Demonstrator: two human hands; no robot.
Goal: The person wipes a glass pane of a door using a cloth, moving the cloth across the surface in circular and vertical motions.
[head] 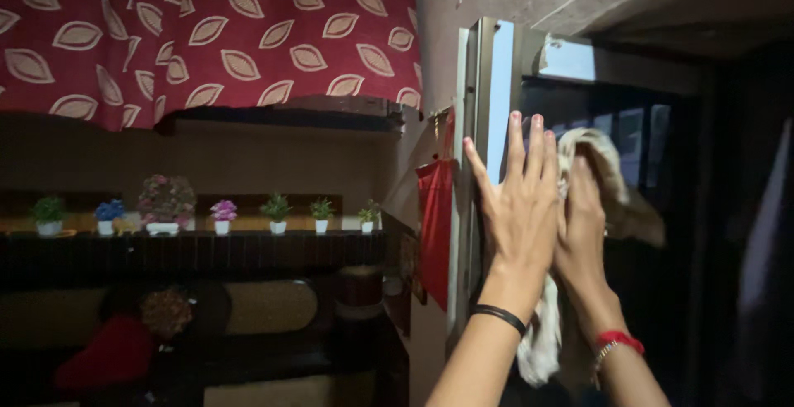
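Observation:
My left hand (519,208) is raised with fingers spread, its fingertips resting on the edge of an upright metal window frame (488,84). A black band circles that wrist. My right hand (583,225) presses a pale crumpled cloth (612,184) against the dark glass pane (645,142) just right of the frame. The cloth's loose end (538,341) hangs down between my forearms. A red bracelet sits on the right wrist.
A red cloth piece (436,225) hangs on the wall left of the frame. A dark shelf (190,246) carries several small potted plants (222,215). A red leaf-patterned curtain (207,35) hangs above. Cushions and a red object lie below the shelf.

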